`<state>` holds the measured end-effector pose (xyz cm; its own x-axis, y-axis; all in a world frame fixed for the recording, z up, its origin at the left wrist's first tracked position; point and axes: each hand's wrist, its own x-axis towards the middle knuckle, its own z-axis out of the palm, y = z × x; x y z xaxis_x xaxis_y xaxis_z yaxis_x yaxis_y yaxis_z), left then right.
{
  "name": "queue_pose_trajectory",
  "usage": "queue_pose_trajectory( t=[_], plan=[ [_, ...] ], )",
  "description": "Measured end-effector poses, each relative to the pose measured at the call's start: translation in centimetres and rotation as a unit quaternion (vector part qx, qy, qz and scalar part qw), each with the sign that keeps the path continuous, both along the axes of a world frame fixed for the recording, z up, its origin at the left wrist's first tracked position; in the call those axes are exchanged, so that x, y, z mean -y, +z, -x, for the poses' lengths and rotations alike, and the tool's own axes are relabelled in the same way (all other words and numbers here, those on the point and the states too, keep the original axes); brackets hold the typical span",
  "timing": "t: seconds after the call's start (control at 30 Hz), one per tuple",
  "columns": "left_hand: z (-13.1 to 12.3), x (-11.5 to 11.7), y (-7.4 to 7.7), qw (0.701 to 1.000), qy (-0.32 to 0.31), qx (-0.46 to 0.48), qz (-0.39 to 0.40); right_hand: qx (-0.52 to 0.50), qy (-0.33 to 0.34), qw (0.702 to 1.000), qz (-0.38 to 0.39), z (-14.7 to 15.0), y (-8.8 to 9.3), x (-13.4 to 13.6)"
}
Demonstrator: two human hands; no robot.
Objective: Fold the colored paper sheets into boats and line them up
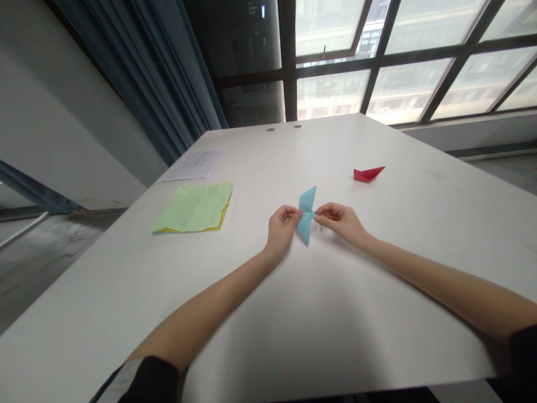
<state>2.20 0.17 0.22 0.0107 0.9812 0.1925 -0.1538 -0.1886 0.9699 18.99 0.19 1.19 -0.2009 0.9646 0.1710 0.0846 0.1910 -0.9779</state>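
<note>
Dark-framed windows (289,67) stand well beyond both hands, with a blue curtain (145,73) to their far left and a white table (272,324) beneath them. Between the hands, at about the middle of the tabletop, is a folded light-blue paper (306,227), with one pointed wing reaching away from the person and the other toward them; whether it touches the table cannot be told. The left hand (282,230) pinches its left side between thumb and forefinger, the other fingers curled in. From the opposite side, the right hand (340,221) nips the small right-hand point with thumb and fingertips, palm turned inward. Both forearms reach in from the near corners, bent slightly toward each other, out of dark sleeves (155,380).

Left of the left hand and a little farther off lies a pale green sheet (195,206) over yellow paper (224,220). Past that, a white sheet (195,164) carries print too small to read. Beyond the right hand sits a red folded paper (368,174), pointed at one end.
</note>
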Motion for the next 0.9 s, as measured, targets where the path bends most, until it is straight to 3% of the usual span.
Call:
queue_pose_trajectory(
  t=[0.33, 0.5, 0.57, 0.7, 0.9],
  plan=[
    [-0.3, 0.5, 0.3, 0.998, -0.061, 0.017, 0.020, -0.022, -0.026, 0.999, -0.041, 0.0, -0.2, 0.0],
    [-0.4, 0.8, 0.1, 0.997, -0.061, -0.041, -0.035, 0.060, -0.043, 0.992, -0.104, -0.6, 1.0, -0.4],
    [-0.3, 0.8, 0.1, 0.995, -0.017, -0.065, -0.078, 0.139, -0.036, 0.978, -0.154, -1.0, 1.7, -0.6],
    [0.1, 0.8, 0.3, 0.970, 0.066, -0.175, -0.153, 0.281, 0.037, 0.916, -0.282, -1.9, 2.5, -0.9],
    [0.5, 0.8, 0.5, 0.914, 0.029, -0.336, -0.226, 0.376, 0.098, 0.865, -0.317, -2.2, 2.3, -0.8]
  ],
)
